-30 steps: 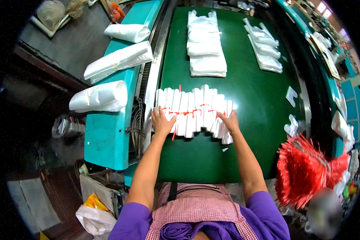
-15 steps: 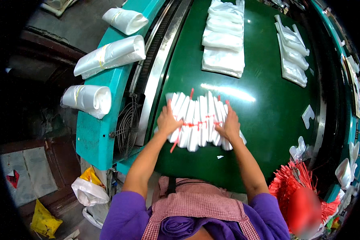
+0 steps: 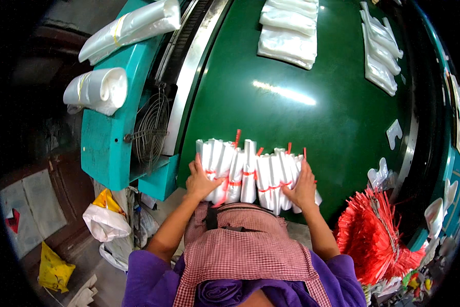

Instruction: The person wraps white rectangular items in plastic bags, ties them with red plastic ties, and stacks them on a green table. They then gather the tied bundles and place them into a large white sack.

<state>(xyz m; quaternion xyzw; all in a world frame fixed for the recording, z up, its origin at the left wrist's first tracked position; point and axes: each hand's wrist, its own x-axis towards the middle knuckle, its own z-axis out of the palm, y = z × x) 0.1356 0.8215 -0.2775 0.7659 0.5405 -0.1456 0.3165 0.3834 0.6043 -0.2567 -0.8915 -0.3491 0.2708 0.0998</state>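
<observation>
Where the green table (image 3: 291, 102) meets its near edge, a row of white bag bundles (image 3: 253, 174), side by side, each tied with a thin red string. Left hand (image 3: 202, 180) flat against the left end of the row, fingers spread and touching the bundles. Right hand (image 3: 302, 185) flat against the right end, fingers spread too. Nothing gripped, just pressed from both sides. Farther back on the table, two stacks of flat white bags (image 3: 290, 31), well apart from the hands. Near the right arm, a big bunch of red strings (image 3: 376, 240). Off to the left, white rolls (image 3: 97, 89) on the teal machine (image 3: 104, 143).
</observation>
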